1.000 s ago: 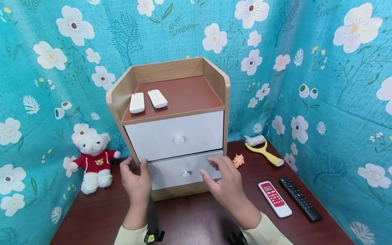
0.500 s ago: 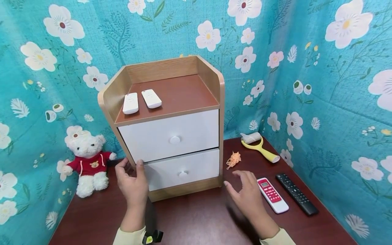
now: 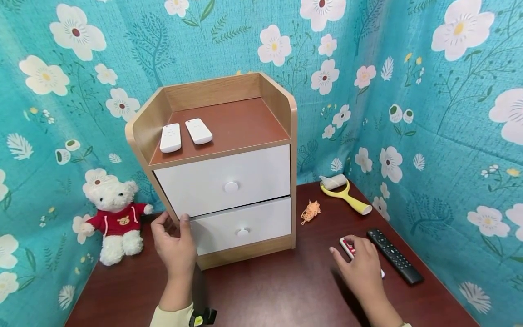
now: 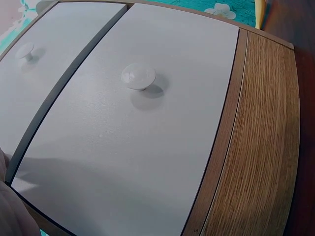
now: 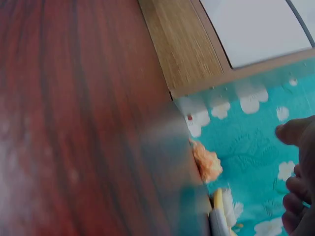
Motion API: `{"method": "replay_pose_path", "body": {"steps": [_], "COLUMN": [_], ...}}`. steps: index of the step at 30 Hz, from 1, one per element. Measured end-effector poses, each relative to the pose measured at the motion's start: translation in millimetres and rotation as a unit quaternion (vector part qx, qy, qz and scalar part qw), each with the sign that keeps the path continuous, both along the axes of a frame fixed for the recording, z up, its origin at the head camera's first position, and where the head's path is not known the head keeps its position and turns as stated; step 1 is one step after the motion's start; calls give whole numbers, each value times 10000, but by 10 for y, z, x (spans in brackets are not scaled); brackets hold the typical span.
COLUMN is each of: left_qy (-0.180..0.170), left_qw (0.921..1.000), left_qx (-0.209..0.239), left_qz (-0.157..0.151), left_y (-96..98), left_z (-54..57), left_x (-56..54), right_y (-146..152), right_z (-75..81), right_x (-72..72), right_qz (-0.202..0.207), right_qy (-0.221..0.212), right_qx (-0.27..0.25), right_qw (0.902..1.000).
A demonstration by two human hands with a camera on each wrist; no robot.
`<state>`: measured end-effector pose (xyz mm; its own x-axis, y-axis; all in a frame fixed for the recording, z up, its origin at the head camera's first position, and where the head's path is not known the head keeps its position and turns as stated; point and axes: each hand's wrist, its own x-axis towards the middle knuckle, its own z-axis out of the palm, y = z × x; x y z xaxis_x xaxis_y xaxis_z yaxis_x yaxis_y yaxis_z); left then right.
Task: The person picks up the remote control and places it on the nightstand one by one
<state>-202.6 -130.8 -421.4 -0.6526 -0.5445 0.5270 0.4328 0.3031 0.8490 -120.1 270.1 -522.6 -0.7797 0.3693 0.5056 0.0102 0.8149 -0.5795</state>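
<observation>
Right hand (image 3: 361,268) has shifted right, now over the red-and-white remote (image 3: 346,248) in head view; remote lies on table (image 3: 261,290), left of black remote (image 3: 394,256). Left hand (image 3: 175,250) grips cabinet (image 3: 216,170) by its left edge, thumb on front. Left wrist: lower knob (image 4: 138,76), hand barely in frame. Right wrist: hand half-open, thumb and fingers parted, nothing held.
</observation>
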Motion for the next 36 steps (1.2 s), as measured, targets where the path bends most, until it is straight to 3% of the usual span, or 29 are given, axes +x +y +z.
{"method": "replay_pose_path", "body": {"steps": [6,10,14,24,31,36], "left_qy": [76,179,194,75,12,-5], "left_qw": [10000,9998,9997,10000,10000,10000], "left_qx": [-40,-69,-125,28,23,33], "left_qz": [41,111,102,32,60,39], "left_y": [1,-8,-8,4,6,9], "left_z": [7,20,31,14,19,26], "left_x": [-4,-9,-11,-21,-16,-17], "right_y": [142,214,288,402,535,594], "right_z": [-36,-49,-64,-75,-81,-82], "right_x": [78,83,83,158,176,193], "right_qz": [-501,-522,-477,-581,-613,-510], "right_qy": [-1296,-2041,-2446,-2328,-2606,-2619], "right_qx": [-130,-20,60,114,-171,-86], "right_qw": [9902,9775,9684,9707,9634,9637]}}
